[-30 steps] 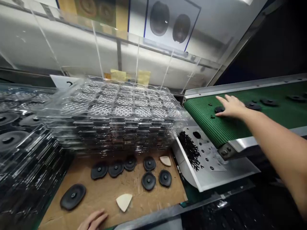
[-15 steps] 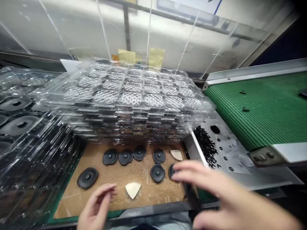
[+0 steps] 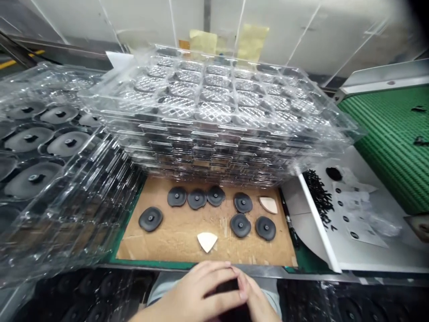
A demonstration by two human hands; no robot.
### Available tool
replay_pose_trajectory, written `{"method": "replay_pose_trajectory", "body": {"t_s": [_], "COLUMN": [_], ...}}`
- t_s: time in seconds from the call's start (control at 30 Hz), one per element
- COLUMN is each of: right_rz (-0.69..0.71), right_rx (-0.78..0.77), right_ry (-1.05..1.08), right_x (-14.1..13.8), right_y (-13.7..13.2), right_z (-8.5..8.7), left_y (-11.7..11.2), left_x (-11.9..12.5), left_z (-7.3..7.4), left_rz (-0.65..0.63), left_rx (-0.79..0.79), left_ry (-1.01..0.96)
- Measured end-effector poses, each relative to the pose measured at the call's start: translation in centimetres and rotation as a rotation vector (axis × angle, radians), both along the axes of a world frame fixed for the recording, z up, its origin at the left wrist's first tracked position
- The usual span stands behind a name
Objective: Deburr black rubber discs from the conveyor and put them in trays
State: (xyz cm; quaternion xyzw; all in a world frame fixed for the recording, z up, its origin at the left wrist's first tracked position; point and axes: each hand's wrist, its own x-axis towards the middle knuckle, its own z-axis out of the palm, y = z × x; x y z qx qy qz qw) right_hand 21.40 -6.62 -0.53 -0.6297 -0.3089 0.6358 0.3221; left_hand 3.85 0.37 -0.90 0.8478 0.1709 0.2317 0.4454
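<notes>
My left hand [image 3: 197,290] and my right hand [image 3: 257,297] meet at the bottom centre, in front of the table edge, fingers curled inward and fingertips touching. A dark patch shows between them, and I cannot make out what it is. Just beyond the hands, a cream rounded-triangle pad [image 3: 207,241] lies on the brown cardboard sheet [image 3: 174,248]. Several black discs with a small central stud, such as one black disc [image 3: 240,225], rest on the same sheet. A second cream pad [image 3: 268,205] lies at its right back.
A tall stack of clear plastic trays [image 3: 214,112] stands behind the cardboard. Another tray stack [image 3: 67,179] with grey-black discs is at the left. On the right are a white divider [image 3: 315,219], small black parts [image 3: 317,197], plastic bags [image 3: 365,208] and a green conveyor belt [image 3: 395,129].
My hands have come together low at the centre; the right has swung in from the right side, away from the disc there. The view has shifted. The discs and pads remain in place.
</notes>
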Motion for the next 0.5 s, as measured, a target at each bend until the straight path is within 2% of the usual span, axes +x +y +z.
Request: {"method": "replay_pose_trajectory", "body": {"t_s": [0.07, 0.13, 0.23, 0.3, 0.33, 0.4, 0.5], "right_rz": [0.120, 0.213, 0.236, 0.227, 0.226, 0.239, 0.307], "right_rx": [0.115, 0.216, 0.292, 0.352, 0.387, 0.466, 0.598], "right_ry": [-0.171, -0.287, -0.418, -0.534, -0.584, -0.644, -0.647], "right_x": [-0.6, -1.2, -1.7, -2.2, -2.5, -3.2, -3.9], "right_y": [1.1, 2.5, 4.6, 5.3, 5.4, 5.1, 4.7], "right_z": [-0.3, -1.0, -2.6, -3.9, -4.5, -5.6, -6.2], "left_y": [-0.3, -0.9, -1.6, -1.7, -1.6, -1.3, -0.9], "left_x": [-0.6, -1.3, -2.2, -2.9, -3.2, -3.8, -4.5], "left_z": [0.1, 0.2, 0.5, 0.6, 0.6, 0.7, 0.9], "left_rz": [0.091, 0.284, 0.680, 0.827, 0.859, 0.863, 0.838], "left_rx": [-0.110, -0.343, -0.921, -1.277, -1.400, -1.532, -1.569], "left_ry": [-0.057, -0.087, -0.293, -0.551, -0.669, -0.817, -0.882]}}
